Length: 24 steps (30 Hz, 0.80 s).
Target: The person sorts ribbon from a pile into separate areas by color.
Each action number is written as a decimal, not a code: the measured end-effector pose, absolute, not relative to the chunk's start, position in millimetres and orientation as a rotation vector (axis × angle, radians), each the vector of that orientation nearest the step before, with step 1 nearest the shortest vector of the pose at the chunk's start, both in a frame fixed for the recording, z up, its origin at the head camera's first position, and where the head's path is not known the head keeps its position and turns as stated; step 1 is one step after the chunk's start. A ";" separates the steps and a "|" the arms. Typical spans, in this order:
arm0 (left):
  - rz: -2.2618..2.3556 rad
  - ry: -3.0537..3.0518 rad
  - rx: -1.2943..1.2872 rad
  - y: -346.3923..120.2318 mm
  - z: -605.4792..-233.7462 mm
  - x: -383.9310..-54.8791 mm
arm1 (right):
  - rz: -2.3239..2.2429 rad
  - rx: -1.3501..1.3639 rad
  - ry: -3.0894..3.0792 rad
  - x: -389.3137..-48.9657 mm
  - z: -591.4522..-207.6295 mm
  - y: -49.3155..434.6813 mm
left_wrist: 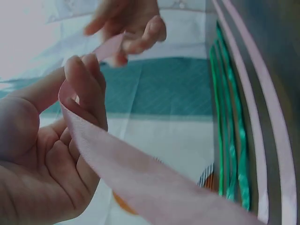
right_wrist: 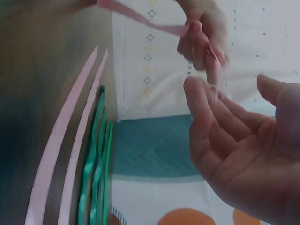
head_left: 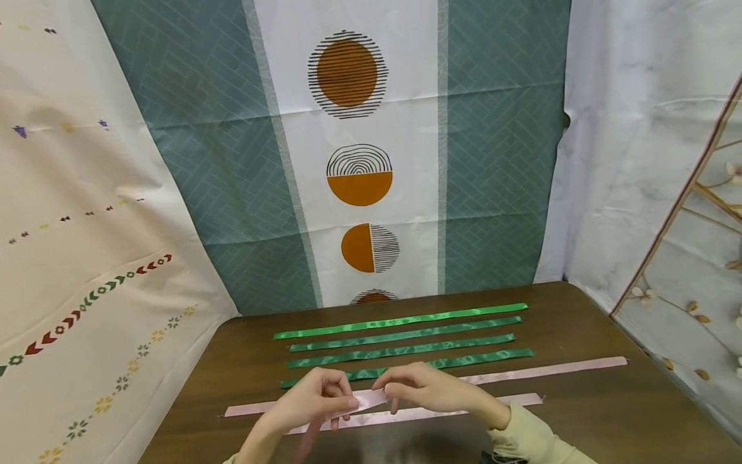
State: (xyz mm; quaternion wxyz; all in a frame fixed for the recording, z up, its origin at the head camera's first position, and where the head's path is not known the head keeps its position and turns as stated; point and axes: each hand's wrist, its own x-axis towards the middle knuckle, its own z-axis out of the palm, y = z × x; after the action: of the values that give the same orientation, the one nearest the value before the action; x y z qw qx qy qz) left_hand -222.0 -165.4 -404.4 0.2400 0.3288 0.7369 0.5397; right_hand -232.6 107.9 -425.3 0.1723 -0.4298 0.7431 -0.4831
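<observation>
In the head view my left hand (head_left: 307, 401) pinches a pink satin ribbon (head_left: 371, 399) between thumb and fingers, above the front part of the table. One length of this ribbon (left_wrist: 136, 164) hangs down from the left hand, and a short end reaches toward my right hand (head_left: 426, 388). The right wrist view shows the right hand (right_wrist: 243, 154) with its thumb apart from the fingers. Its fingertips are at the ribbon's short end, seemingly touching it. Beneath the hands lie two more pink ribbons, a longer one (head_left: 545, 372) and a nearer one (head_left: 417, 414), both partly hidden by the hands.
Several green ribbons lie side by side farther back, a bright green one (head_left: 406, 320) the farthest and a darker green one (head_left: 487, 359) the closest. The brown table (head_left: 580, 322) meets a patterned cloth (head_left: 498, 161) at the back. Printed cloths hang at both sides.
</observation>
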 end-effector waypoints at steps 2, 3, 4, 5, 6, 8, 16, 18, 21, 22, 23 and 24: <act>1.480 2.021 0.890 -157.4 -406.9 -222.7 | -1.377 -1.201 2.115 -231.1 -426.6 104.5; 1.478 2.026 0.884 -153.9 -408.0 -223.0 | -1.391 -1.191 2.122 -230.8 -427.4 103.1; 1.477 2.032 0.882 -150.8 -409.0 -223.3 | -1.411 -1.187 2.133 -230.9 -428.3 101.8; 1.474 2.045 0.880 -148.2 -410.0 -223.7 | -1.434 -1.182 2.148 -231.5 -429.4 100.9; 1.471 2.056 0.875 -146.3 -410.9 -223.9 | -1.463 -1.185 2.162 -232.5 -430.5 100.4; 1.458 2.084 0.867 -144.5 -412.5 -224.1 | -1.521 -1.176 2.186 -234.9 -432.5 101.3; 1.432 2.146 0.854 -161.9 -416.1 -222.2 | -1.559 -1.085 2.260 -243.2 -435.2 128.2; 1.427 2.169 0.864 -169.2 -416.6 -222.3 | -1.563 -1.063 2.273 -244.2 -434.7 138.4; 1.435 2.188 0.833 -181.6 -417.3 -221.5 | -1.587 -1.022 2.278 -244.5 -433.9 154.7; 1.436 2.197 0.823 -186.0 -417.4 -221.3 | -1.598 -1.005 2.275 -244.7 -433.8 160.2; 1.440 2.202 0.809 -190.5 -417.5 -221.0 | -1.608 -0.993 2.280 -244.9 -433.7 165.6; 1.446 2.206 0.799 -195.1 -417.7 -220.7 | -1.616 -0.979 2.288 -245.3 -433.7 170.9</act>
State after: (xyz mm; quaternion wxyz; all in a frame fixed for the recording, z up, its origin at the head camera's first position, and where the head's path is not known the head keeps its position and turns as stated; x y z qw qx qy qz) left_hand -220.7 -195.1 -417.7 0.1915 0.2844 0.7856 0.5150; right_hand -245.3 170.9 -433.7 0.0873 -0.3288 0.7681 -0.5425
